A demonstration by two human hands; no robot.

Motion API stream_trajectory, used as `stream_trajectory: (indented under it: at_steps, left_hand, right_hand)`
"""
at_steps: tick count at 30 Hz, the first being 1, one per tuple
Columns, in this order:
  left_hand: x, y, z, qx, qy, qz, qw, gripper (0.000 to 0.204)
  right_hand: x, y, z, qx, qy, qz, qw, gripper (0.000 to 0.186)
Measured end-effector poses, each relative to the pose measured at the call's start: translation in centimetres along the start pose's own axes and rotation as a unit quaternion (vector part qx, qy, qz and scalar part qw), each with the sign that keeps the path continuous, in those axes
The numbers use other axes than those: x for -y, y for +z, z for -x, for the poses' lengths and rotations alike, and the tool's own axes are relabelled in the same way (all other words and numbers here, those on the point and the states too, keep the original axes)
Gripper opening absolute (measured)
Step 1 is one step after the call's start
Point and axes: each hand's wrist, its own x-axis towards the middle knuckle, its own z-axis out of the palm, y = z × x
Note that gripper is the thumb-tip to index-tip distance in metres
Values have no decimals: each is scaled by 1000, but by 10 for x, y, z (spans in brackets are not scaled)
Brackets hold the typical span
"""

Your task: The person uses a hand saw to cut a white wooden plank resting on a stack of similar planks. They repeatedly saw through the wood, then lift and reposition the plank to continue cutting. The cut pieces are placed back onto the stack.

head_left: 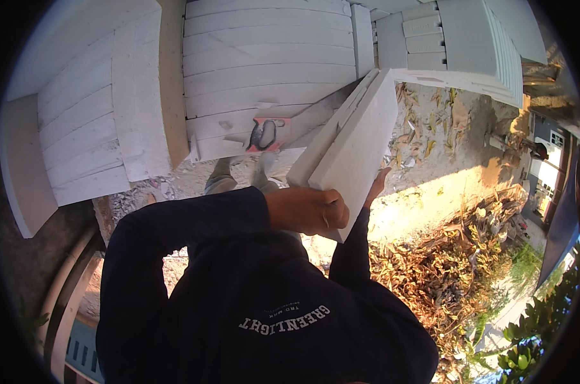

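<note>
A long white lightweight concrete block (pixel 357 141) is tilted up in front of my chest. A lengthwise step or gap runs along its left side, and I cannot tell whether it is one grooved block or two slabs together. My left hand (pixel 310 210) is closed with fingers curled over its near lower end. On the block's right side my right hand (pixel 378 185) grips it from beneath, mostly hidden. Just beyond lies a hand saw with a worn reddish handle (pixel 269 134) on a stack of white blocks (pixel 264 70); the held block covers part of its blade.
More white block stacks stand at the left (pixel 85 128) and far right (pixel 456 38). Dusty ground with scattered leaves (pixel 431 128) lies to the right, with a heap of dry leaves (pixel 437 275) nearer. Pale curved pipes (pixel 66 288) are at lower left.
</note>
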Motion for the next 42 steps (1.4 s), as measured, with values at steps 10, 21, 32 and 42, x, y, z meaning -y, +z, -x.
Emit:
stream_trajectory:
  at_steps: [10, 21, 32, 42]
  left_hand:
    - [-13, 0, 7, -25, -53, 115, 992, 34]
    - [115, 99, 24, 106, -419, 569, 699, 60]
    - [119, 106, 14, 17, -495, 603, 625, 74]
    - [122, 156, 3, 24, -437, 462, 771, 57]
  right_hand:
    - [-8, 30, 126, 58, 43, -169, 983, 62]
    - [-25, 22, 115, 9, -6, -122, 992, 55]
    - [-23, 22, 119, 23, 8, -152, 988, 52]
    - [-16, 29, 127, 8, 21, -149, 989, 48]
